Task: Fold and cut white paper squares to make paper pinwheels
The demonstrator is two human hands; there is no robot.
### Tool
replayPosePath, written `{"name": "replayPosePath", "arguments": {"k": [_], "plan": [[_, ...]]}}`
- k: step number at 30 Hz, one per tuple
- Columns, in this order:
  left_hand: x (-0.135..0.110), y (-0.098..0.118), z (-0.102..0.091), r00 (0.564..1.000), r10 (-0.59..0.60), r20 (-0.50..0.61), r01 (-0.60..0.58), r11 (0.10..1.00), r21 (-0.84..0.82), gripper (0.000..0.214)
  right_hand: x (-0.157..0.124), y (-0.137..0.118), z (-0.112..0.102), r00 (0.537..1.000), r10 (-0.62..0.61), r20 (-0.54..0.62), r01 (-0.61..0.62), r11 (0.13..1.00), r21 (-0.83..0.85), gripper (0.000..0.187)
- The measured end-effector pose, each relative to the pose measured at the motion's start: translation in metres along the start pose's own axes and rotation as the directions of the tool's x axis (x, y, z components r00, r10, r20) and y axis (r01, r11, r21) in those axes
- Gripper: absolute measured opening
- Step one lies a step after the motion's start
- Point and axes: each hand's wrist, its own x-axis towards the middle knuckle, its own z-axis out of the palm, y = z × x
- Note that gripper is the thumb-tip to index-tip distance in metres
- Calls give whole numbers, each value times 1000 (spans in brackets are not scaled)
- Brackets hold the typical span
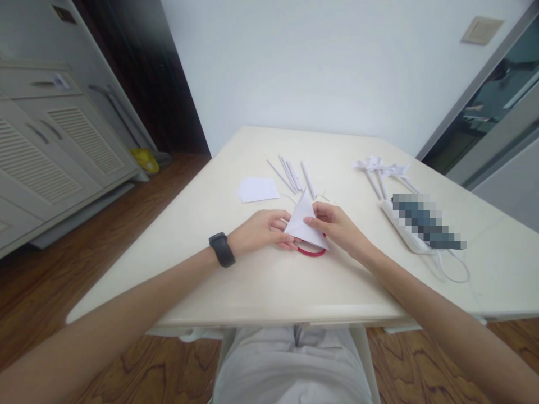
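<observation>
A white sheet folded into a triangle (304, 223) is held between both hands, just above the cream table (252, 280). My left hand (264, 230), with a black watch on its wrist, pinches the triangle's left lower edge. My right hand (337, 224) pinches its right side with thumb and fingers. A red ring-shaped thing (311, 252), perhaps scissor handles, lies on the table under the paper and is mostly hidden.
A flat white sheet (257, 189) lies further back on the left. Several rolled paper sticks (290, 175) lie behind the hands. Finished paper pieces on sticks (381, 168) lie at the right, by a white power strip (406, 235) with its cord. Cabinets (50, 151) stand at the left.
</observation>
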Motion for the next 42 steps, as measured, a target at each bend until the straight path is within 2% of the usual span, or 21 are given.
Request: {"name": "replayPosePath", "arguments": {"k": [7,11,17,23,31,42], "plan": [[0,1,2,999,-24,-36,24,1000,1,20,1,-2,3,1000,14,20,-12,995,-99,16],[-2,2,4,998,5,-57,-2,999,36,18,1,-1,2,1000,10,4,-10,995,-103,18],[-2,3,5,990,66,-122,-56,995,85,22,1,1,0,997,49,-57,-50,998,-27,22],[-2,3,4,983,86,-163,-68,991,113,21,1,0,-1,996,67,-55,-62,994,94,18],[-3,4,5,983,87,-162,-69,991,113,22,1,-3,-2,993,96,-71,-86,988,129,22],[-4,7,3,985,63,-160,-53,996,66,24,0,-2,-1,988,43,-148,-39,999,25,22]]}}
